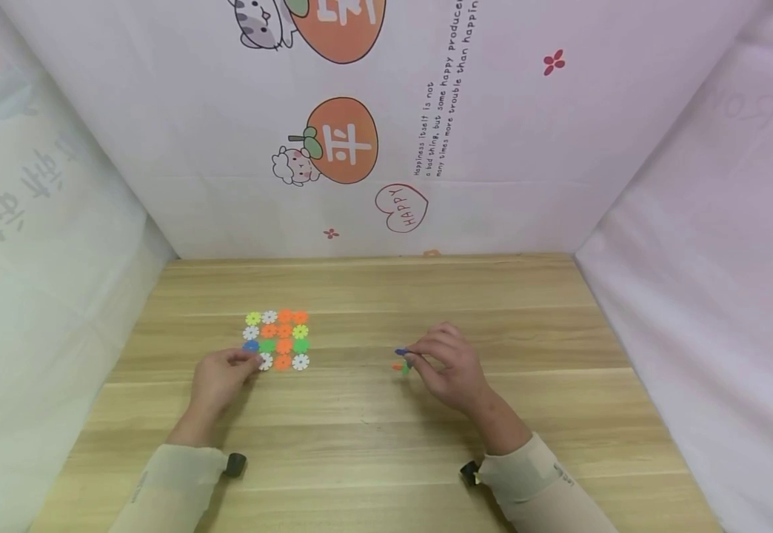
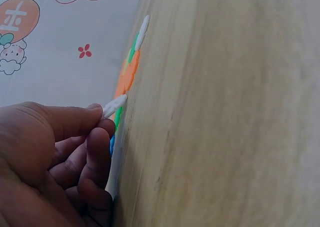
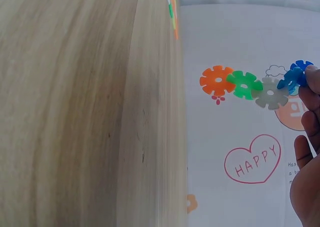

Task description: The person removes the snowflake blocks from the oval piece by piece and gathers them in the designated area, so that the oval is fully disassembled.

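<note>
The right hand (image 1: pixel 449 366) pinched a short chain (image 3: pixel 250 84) of snowflake discs by its blue end — orange, green and grey discs stuck out from the fingertips (image 3: pixel 312 84), clear of the counter (image 1: pixel 373 429). Well apart to the left, the left hand (image 1: pixel 220 377) pinched a white disc (image 2: pixel 114 106) at the near corner of the flat mat (image 1: pixel 277 339) of joined discs lying on the counter.

Even, bright, diffuse lighting; soft shadows under both hands. Wide-angle bending at head-view edges. Wrist views slightly soft.
</note>
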A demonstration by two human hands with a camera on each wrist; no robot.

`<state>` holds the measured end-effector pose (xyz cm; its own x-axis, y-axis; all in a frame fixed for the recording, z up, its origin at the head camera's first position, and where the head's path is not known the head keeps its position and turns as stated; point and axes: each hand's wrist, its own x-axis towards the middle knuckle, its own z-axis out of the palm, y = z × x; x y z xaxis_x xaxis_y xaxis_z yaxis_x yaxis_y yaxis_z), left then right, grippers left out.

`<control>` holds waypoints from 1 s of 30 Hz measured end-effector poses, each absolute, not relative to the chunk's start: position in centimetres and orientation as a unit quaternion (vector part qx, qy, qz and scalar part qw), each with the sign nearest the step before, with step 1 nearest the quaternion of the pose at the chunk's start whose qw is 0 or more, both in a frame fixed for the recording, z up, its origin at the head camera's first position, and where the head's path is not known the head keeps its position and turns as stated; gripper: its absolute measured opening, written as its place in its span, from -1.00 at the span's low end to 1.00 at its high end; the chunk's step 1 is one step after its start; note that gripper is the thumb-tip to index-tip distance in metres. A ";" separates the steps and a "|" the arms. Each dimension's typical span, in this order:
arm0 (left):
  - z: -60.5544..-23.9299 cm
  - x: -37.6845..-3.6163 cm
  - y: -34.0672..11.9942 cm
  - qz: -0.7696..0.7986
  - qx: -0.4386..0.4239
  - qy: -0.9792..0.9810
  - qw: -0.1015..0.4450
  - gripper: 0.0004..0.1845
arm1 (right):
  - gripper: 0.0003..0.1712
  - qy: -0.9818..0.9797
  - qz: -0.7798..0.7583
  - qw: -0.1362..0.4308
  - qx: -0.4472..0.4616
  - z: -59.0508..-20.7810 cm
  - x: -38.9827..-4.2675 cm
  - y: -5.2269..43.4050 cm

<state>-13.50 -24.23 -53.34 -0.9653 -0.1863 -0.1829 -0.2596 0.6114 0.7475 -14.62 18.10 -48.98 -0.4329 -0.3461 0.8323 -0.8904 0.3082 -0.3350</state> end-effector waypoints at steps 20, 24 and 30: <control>-53.4 -13.7 -24.0 0.385 -0.116 0.915 0.034 -0.61 | -0.95 -0.734 0.417 0.331 0.421 -49.1 -14.6 17.8; -53.4 -13.7 -23.9 0.379 -0.117 0.917 0.035 -0.62 | -0.94 -0.735 0.417 0.330 0.420 -49.1 -14.6 17.8; -53.2 -13.8 -23.9 0.376 -0.117 0.919 0.032 -0.62 | -0.95 -0.738 0.415 0.330 0.418 -49.1 -14.6 17.8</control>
<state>-13.77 -23.92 -53.25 -0.9706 -0.1903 -0.1473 -0.2390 0.6899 0.6834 -14.62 17.83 -49.12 -0.4328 -0.3425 0.8339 -0.8905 0.3064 -0.3363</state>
